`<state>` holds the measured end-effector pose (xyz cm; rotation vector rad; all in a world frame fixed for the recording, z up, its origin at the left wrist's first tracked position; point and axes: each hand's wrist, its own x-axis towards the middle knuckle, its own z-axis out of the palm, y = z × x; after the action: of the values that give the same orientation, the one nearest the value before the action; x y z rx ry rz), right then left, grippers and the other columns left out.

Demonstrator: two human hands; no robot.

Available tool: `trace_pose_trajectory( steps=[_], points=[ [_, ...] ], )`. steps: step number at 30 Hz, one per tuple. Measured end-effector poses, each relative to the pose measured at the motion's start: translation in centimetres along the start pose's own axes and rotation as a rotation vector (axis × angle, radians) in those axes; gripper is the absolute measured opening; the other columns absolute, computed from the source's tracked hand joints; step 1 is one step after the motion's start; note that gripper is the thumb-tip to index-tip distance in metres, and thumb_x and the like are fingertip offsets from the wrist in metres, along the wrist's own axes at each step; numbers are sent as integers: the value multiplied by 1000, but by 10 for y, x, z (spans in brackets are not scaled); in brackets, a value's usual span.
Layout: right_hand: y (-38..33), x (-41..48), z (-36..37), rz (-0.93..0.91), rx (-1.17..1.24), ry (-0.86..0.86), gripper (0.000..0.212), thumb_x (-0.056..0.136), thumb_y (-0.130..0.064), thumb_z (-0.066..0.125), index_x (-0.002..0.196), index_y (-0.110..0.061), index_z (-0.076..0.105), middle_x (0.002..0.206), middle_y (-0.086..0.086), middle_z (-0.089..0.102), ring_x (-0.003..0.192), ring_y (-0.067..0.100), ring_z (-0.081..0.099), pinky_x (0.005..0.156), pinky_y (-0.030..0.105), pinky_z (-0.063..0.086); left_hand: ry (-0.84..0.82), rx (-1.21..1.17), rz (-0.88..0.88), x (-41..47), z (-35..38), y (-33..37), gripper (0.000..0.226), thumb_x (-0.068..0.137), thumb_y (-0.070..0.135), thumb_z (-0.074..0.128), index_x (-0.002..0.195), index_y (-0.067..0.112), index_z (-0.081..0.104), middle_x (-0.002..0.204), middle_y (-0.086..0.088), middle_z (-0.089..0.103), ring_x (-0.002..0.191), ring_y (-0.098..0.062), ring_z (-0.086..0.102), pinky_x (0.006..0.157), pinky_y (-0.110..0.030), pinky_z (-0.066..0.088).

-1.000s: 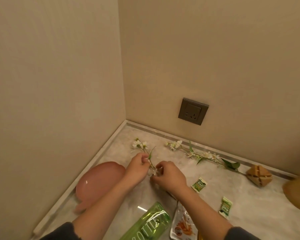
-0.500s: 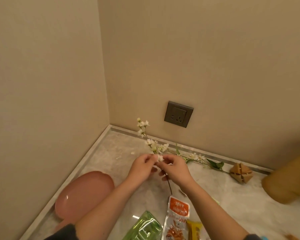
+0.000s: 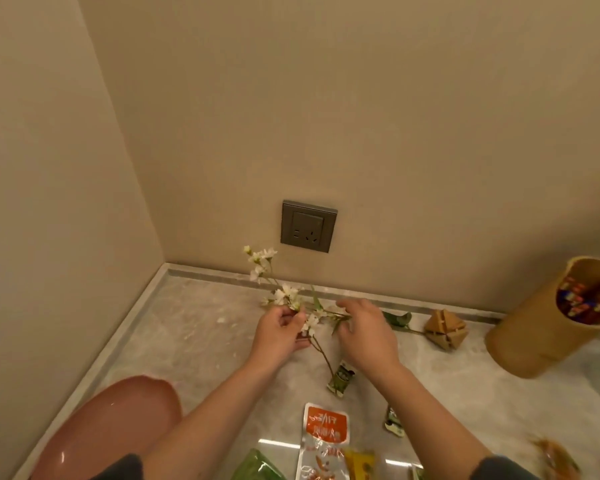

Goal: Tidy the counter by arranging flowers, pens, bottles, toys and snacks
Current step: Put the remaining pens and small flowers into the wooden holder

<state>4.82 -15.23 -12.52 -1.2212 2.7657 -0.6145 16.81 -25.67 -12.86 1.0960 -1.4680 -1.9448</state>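
My left hand (image 3: pixel 280 332) pinches a sprig of small white flowers (image 3: pixel 262 261) by its stem and holds it upright above the grey counter (image 3: pixel 201 327). A second flower stem with green leaves (image 3: pixel 397 320) lies along the back wall. My right hand (image 3: pixel 366 329) hovers over that stem with fingers spread, holding nothing. Small green snack packets (image 3: pixel 342 375) and an orange snack pouch (image 3: pixel 323 439) lie in front of my hands.
A pink plate (image 3: pixel 118 420) sits at the left edge. A wooden puzzle toy (image 3: pixel 445 329) rests by the back wall. A bamboo holder (image 3: pixel 548 317) with pens stands at the right. A green bottle (image 3: pixel 257 467) and a wall socket (image 3: pixel 308 226) are also visible.
My left hand has raised the flower sprig off the counter. My right hand let go of it and moved right, over the second stem. The view has shifted right, showing the bamboo holder.
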Motion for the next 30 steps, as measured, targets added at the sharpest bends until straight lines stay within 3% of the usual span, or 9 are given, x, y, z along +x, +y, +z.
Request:
trace_pose_trajectory(
  steps=[3, 6, 13, 21, 24, 27, 30],
  points=[
    [7, 11, 7, -23, -169, -98, 50, 88, -16, 50, 136, -26, 49, 131, 0, 50, 124, 22, 44, 93, 36, 48, 19, -35, -44, 4, 4, -4, 9, 92, 9, 60, 96, 9, 52, 99, -13, 63, 78, -20, 65, 54, -22, 56],
    [7, 18, 12, -58, -302, -173, 46, 85, -15, 56, 131, -25, 53, 124, 3, 48, 118, 24, 45, 86, 35, 50, 9, -32, -55, 6, 5, -5, 12, 92, 8, 61, 99, 7, 51, 104, -17, 63, 84, -24, 66, 55, -21, 56],
    [1, 19, 9, -111, -323, -159, 31, 86, -9, 55, 115, -20, 57, 115, 3, 50, 107, 24, 51, 67, 33, 43, 1, -10, -21, 1, 1, 0, 16, 94, 7, 58, 109, 4, 52, 109, -14, 64, 87, -23, 67, 61, -22, 58],
    [-24, 28, -44, -28, 122, 163, 13, 96, -20, 46, 102, -20, 58, 99, -1, 57, 89, 19, 55, 66, 35, 47, -82, -27, 177, -22, 9, 31, 14, 93, 6, 57, 100, 18, 55, 103, -5, 65, 80, -12, 68, 62, -25, 58],
    [-24, 27, -65, 104, 261, 138, 9, 96, -23, 47, 98, -21, 56, 92, 0, 63, 83, 22, 59, 64, 36, 47, -82, -8, 308, -32, 14, 45, 15, 93, 8, 59, 101, 20, 56, 101, -2, 67, 83, -10, 68, 65, -27, 58],
    [-20, 19, -84, 194, 451, 86, 10, 96, -21, 50, 103, -18, 57, 96, 3, 64, 87, 21, 61, 79, 46, 54, -71, -14, 390, -43, 21, 60, 12, 93, 12, 60, 101, 21, 57, 99, 3, 68, 86, -9, 69, 66, -23, 56],
    [-16, 6, -104, 223, 659, 89, 9, 93, -15, 57, 102, -15, 58, 96, 4, 65, 89, 21, 64, 84, 47, 55, -99, 18, 419, -52, 33, 71, 11, 93, 16, 60, 99, 24, 57, 100, 5, 67, 89, -12, 69, 69, -25, 57]
  ],
)
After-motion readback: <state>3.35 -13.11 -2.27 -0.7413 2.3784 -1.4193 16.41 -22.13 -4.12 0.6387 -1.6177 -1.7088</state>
